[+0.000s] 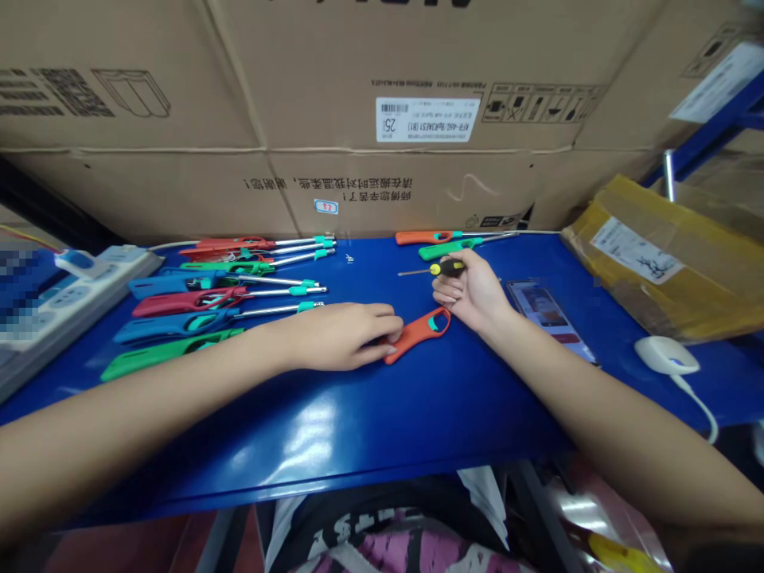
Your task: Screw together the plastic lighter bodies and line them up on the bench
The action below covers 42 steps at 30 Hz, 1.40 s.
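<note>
Orange casing (411, 338) is pinched at one end by the left hand (349, 336), fingers closed, on the table (465, 422); screwdriver (436, 269) is clamped in curled fingers of the right hand (477, 290), tip clear; casing's best kept steady, tip lined up straight imo

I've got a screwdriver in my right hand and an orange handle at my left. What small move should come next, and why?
I'd probably lower the screwdriver toward the orange handle: your left hand already holds that handle at the blue table, while the screwdriver, in your right hand, points left with its tip apart from it.
</note>
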Tool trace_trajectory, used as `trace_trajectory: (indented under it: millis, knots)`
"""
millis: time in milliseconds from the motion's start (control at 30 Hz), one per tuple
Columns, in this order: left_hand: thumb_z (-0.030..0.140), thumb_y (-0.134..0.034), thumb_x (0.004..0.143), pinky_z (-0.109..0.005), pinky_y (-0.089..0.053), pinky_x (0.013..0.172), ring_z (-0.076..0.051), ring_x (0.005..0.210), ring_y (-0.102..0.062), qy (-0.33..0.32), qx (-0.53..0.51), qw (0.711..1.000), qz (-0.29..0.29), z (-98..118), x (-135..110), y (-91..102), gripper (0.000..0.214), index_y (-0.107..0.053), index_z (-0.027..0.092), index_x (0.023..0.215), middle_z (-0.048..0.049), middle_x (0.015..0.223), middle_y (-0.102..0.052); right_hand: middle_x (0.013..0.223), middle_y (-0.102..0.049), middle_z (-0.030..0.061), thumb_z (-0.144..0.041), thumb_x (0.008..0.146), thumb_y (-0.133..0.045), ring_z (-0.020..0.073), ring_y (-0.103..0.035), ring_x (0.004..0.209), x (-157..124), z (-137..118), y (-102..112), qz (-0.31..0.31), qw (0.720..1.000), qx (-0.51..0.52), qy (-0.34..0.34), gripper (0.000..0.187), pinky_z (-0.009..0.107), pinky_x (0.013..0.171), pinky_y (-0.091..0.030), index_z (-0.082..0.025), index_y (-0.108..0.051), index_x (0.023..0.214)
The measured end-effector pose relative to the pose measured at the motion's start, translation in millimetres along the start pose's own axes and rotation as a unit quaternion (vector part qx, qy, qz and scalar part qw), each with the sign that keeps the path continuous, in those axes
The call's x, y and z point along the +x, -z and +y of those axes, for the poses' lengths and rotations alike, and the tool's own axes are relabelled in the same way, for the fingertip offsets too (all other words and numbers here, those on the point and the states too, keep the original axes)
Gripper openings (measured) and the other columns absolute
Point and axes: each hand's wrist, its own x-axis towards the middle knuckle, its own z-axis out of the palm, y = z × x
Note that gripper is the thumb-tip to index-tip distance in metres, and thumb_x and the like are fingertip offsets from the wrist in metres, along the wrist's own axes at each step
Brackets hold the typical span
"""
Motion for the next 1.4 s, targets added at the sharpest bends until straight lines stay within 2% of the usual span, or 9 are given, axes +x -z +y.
trace_trajectory:
  millis: [133, 233, 467, 633, 900, 1067, 1200, 1300, 1400]
  knots:
    - [0.024, -0.049, 0.1, -0.032, -0.043, 0.066, -0.019, 0.072, -0.06, -0.084, 0.204, 0.975, -0.016, 0.3, 3.4, -2.3, 0.015, -0.063, 0.023, 0.101, -0.0049, 0.094, -0.065, 0.041, -0.022, -0.0094, -0.026, 0.079, -0.052, 0.0069, -0.016, 0.038, 0.1, -0.8, 0.0, 0.0, 1.0, 0.005, -0.002, 0.028, 0.02, 0.036, -0.019, -0.023, -0.033, 0.059]
    - [0.024, -0.049, 0.101, -0.033, -0.042, 0.063, -0.019, 0.069, -0.06, -0.086, 0.263, 0.961, -0.014, 3.5, 6.5, -6.4, 0.017, -0.064, 0.019, 0.093, -0.005, 0.087, -0.067, 0.041, -0.022, -0.0095, -0.026, 0.079, -0.052, 0.007, -0.016, 0.038, -1.0, -1.1, -0.5, 0.0, 1.0, 0.007, -0.001, 0.028, 0.02, 0.036, -0.019, -0.024, -0.033, 0.059]
    - [0.028, -0.049, 0.103, -0.033, -0.032, 0.052, -0.017, 0.06, -0.06, -0.054, 0.283, 0.957, 0.034, 7.9, 7.3, -13.3, 0.032, -0.062, 0.017, 0.077, -0.0027, 0.073, -0.067, 0.04, -0.023, -0.0095, -0.024, 0.08, -0.052, 0.0069, -0.015, 0.038, -1.4, -1.4, -1.0, 0.001, 1.0, 0.008, -0.001, 0.027, 0.02, 0.036, -0.018, -0.023, -0.034, 0.06]
    - [0.028, -0.049, 0.103, -0.03, -0.031, 0.051, -0.017, 0.061, -0.058, -0.077, 0.298, 0.949, 0.069, 6.3, 3.7, -11.1, 0.023, -0.062, 0.019, 0.085, -0.0028, 0.075, -0.066, 0.041, -0.022, -0.0095, -0.025, 0.083, -0.05, 0.0071, -0.016, 0.037, 0.2, -2.1, -0.4, 0.005, 1.0, 0.005, -0.005, 0.029, 0.02, 0.036, -0.018, -0.024, -0.033, 0.06]
    - [0.024, -0.052, 0.1, -0.033, -0.038, 0.056, -0.02, 0.07, -0.06, -0.128, 0.267, 0.955, 0.007, -0.9, -1.0, -4.7, 0.008, -0.06, 0.021, 0.103, -0.0044, 0.09, -0.068, 0.041, -0.022, -0.009, -0.024, 0.085, -0.047, 0.0073, -0.017, 0.037, 0.8, -2.2, 0.4, 0.001, 1.0, 0.003, -0.012, 0.029, 0.02, 0.036, -0.019, -0.023, -0.035, 0.059]
    - [0.022, -0.048, 0.101, -0.033, -0.037, 0.055, -0.018, 0.06, -0.057, -0.092, 0.284, 0.954, 0.013, -0.4, 3.6, -11.5, 0.021, -0.06, 0.018, 0.084, -0.0042, 0.076, -0.066, 0.041, -0.021, -0.009, -0.025, 0.087, -0.047, 0.0071, -0.017, 0.037, -0.1, -1.9, -0.5, 0.004, 1.0, 0.002, -0.013, 0.031, 0.02, 0.036, -0.018, -0.023, -0.034, 0.059]
    - [0.024, -0.046, 0.103, -0.031, -0.033, 0.053, -0.017, 0.057, -0.058, -0.063, 0.28, 0.958, 0.021, 3.1, 5.8, -11.9, 0.029, -0.06, 0.017, 0.079, -0.004, 0.071, -0.067, 0.04, -0.022, -0.0084, -0.024, 0.088, -0.044, 0.0072, -0.016, 0.037, -1.1, -2.4, -2.2, 0.008, 1.0, 0.004, -0.014, 0.033, 0.021, 0.036, -0.018, -0.023, -0.033, 0.057]
    - [0.03, -0.045, 0.104, -0.029, -0.033, 0.053, -0.016, 0.059, -0.06, -0.006, 0.199, 0.98, 0.029, -2.6, 5.8, -2.4, 0.031, -0.062, 0.018, 0.081, -0.0029, 0.074, -0.069, 0.039, -0.022, -0.0081, -0.024, 0.088, -0.044, 0.0074, -0.016, 0.037, -1.0, -2.7, -2.3, 0.009, 1.0, 0.007, -0.014, 0.033, 0.02, 0.036, -0.019, -0.023, -0.033, 0.057]
    - [0.037, -0.047, 0.103, -0.026, -0.038, 0.059, -0.016, 0.066, -0.063, 0.096, 0.095, 0.988, 0.075, -25.5, 5.3, 9.7, 0.031, -0.066, 0.019, 0.086, -0.0025, 0.082, -0.072, 0.04, -0.023, -0.0083, -0.025, 0.088, -0.044, 0.0075, -0.015, 0.037, -0.9, -2.3, -2.1, 0.008, 1.0, 0.01, -0.014, 0.032, 0.02, 0.036, -0.019, -0.023, -0.033, 0.059]
